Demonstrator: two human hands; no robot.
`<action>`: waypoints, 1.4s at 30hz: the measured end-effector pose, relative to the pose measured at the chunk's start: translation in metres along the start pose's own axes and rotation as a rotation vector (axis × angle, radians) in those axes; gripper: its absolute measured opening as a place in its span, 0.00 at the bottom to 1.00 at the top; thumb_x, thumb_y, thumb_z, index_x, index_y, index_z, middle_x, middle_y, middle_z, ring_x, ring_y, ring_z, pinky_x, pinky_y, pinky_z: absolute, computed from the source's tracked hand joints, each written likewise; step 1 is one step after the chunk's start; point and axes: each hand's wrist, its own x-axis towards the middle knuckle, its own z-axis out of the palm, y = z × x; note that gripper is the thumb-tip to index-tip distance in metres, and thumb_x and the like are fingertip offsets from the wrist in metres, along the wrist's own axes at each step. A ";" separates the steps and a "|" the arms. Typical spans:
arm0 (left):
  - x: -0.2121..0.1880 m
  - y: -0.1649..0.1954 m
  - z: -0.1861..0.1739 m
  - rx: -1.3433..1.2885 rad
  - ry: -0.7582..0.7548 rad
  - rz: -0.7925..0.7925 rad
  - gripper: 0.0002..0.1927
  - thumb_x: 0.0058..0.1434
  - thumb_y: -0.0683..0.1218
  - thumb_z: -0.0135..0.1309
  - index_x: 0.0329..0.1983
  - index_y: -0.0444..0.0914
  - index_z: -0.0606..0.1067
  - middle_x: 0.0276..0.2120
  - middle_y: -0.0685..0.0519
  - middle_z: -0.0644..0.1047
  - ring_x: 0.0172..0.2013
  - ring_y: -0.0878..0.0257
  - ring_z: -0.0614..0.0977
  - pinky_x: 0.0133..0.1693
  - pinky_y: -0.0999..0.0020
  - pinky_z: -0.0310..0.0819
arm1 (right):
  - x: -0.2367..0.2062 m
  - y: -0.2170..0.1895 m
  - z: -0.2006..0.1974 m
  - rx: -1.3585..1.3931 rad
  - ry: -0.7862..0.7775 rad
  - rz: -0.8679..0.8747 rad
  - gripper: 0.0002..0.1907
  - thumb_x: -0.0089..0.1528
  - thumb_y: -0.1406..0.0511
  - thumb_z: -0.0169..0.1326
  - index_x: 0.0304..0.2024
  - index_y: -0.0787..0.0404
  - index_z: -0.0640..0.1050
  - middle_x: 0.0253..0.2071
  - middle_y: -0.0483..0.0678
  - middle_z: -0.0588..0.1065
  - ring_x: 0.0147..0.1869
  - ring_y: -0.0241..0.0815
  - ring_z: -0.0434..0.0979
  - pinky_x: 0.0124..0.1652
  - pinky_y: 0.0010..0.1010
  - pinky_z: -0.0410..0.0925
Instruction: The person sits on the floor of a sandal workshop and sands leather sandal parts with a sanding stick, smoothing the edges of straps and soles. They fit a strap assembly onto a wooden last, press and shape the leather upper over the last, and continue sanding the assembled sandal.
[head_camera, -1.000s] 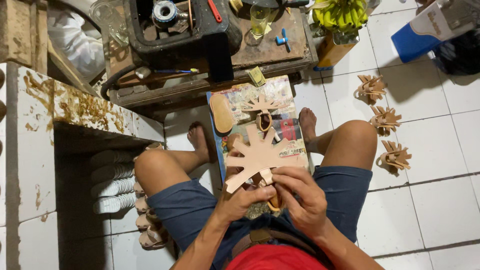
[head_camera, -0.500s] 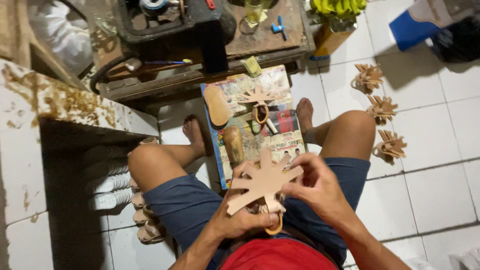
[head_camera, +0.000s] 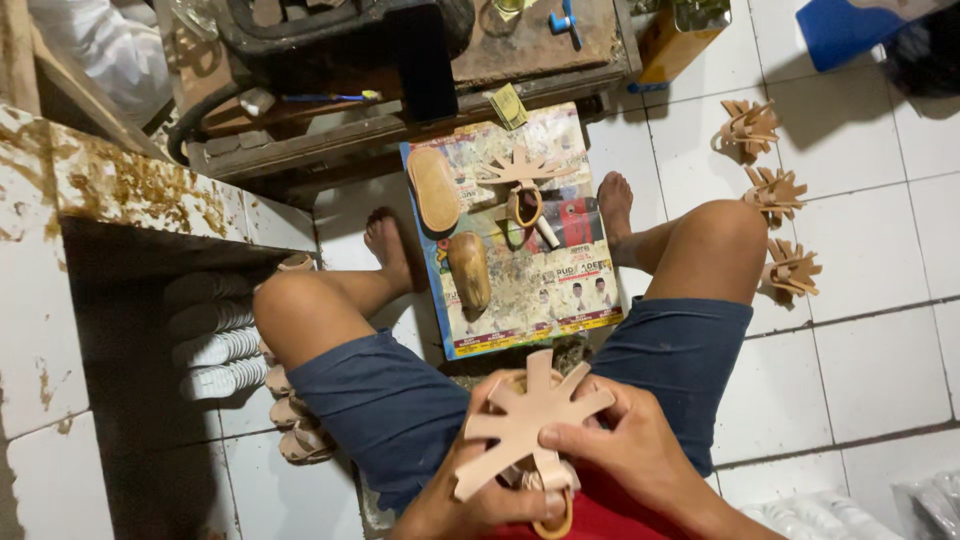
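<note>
A white tiled floor (head_camera: 860, 370) runs under everything, with a stained tiled ledge (head_camera: 110, 180) at the far left and a dark recess beneath it holding a stack of pale soles (head_camera: 215, 340). Just right of these, small tan pieces (head_camera: 295, 430) lie heaped by the person's thigh. Further in, a low cluttered wooden bench (head_camera: 420, 120) stands at the top, and below it a printed sheet (head_camera: 515, 235) is spread on the floor between the bare feet, carrying an oval tan sole (head_camera: 433, 188), a wooden shoe form (head_camera: 469, 270), a second branched cutout (head_camera: 525, 168) and a small ring-shaped strap (head_camera: 524, 205).

Low in the middle, the left hand (head_camera: 470, 500) closes from below around a pale branched leather cutout (head_camera: 525, 420), fingers wrapped under its lower arms. The right hand (head_camera: 630, 450) clamps it from the right, thumb pressed flat on the face. A tan loop (head_camera: 553, 520) hangs beneath it, partly hidden.

The risks, as I judge them: the thin arms could crease or tear if the thumb bears down while the left hand twists, and the loop could slip loose, since the hold on it cannot be seen. The work is held over the lap, so a dropped part would land in cloth or among the scraps.

At the right, three finished folded leather pieces (head_camera: 775, 190) sit in a row on the tiles, near the knee and easily knocked.
</note>
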 end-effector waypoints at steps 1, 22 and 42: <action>-0.002 -0.002 0.002 -0.025 -0.017 -0.050 0.56 0.48 0.54 0.73 0.76 0.36 0.56 0.68 0.45 0.66 0.70 0.52 0.69 0.70 0.55 0.63 | -0.006 -0.001 0.001 -0.043 0.028 -0.022 0.17 0.50 0.69 0.71 0.37 0.68 0.78 0.32 0.46 0.78 0.36 0.33 0.76 0.35 0.27 0.71; -0.043 0.007 -0.010 -0.713 -0.149 -0.248 0.54 0.54 0.59 0.69 0.74 0.38 0.51 0.66 0.47 0.65 0.69 0.58 0.67 0.69 0.59 0.60 | -0.017 0.006 0.012 0.071 -0.267 0.058 0.24 0.51 0.67 0.66 0.48 0.65 0.76 0.43 0.46 0.76 0.47 0.33 0.76 0.47 0.27 0.70; -0.030 0.017 0.002 -0.550 0.117 -0.364 0.20 0.71 0.51 0.51 0.59 0.36 0.67 0.47 0.50 0.75 0.48 0.68 0.75 0.52 0.71 0.71 | -0.008 0.003 0.011 0.263 -0.358 0.147 0.22 0.52 0.65 0.66 0.44 0.64 0.73 0.40 0.47 0.72 0.44 0.36 0.73 0.44 0.28 0.68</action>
